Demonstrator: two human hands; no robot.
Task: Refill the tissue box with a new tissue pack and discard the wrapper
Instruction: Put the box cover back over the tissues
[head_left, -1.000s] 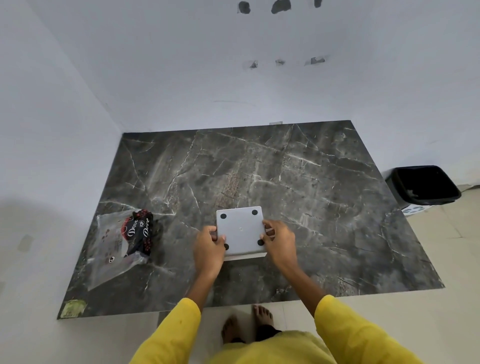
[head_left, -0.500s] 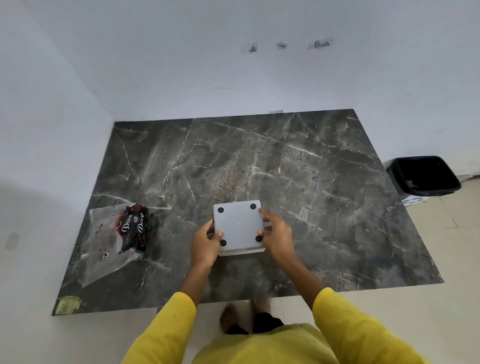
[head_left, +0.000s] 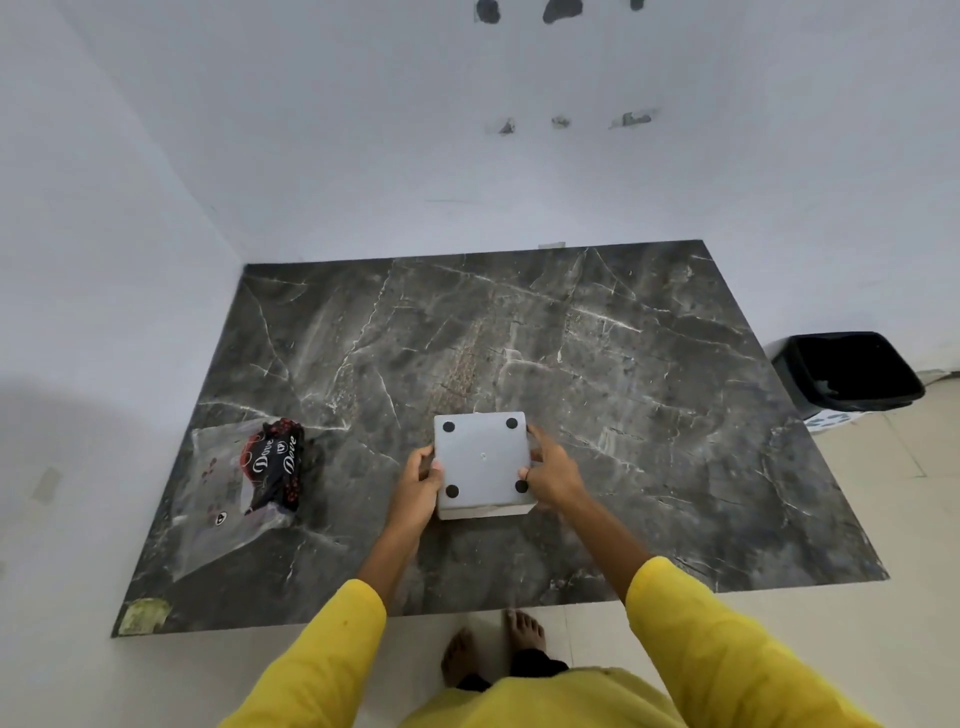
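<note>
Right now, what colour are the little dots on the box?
Black: four round dots on the light grey box, seen from the head camera.

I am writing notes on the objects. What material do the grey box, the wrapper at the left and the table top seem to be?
The grey box looks like matte plastic: smooth, even, with four black round pads on the upturned face. The wrapper seems thin clear plastic film; it is see-through, glossy and creased. The table top looks like dark polished marble or a marble-pattern laminate, with white veins; which cannot be told.
</note>
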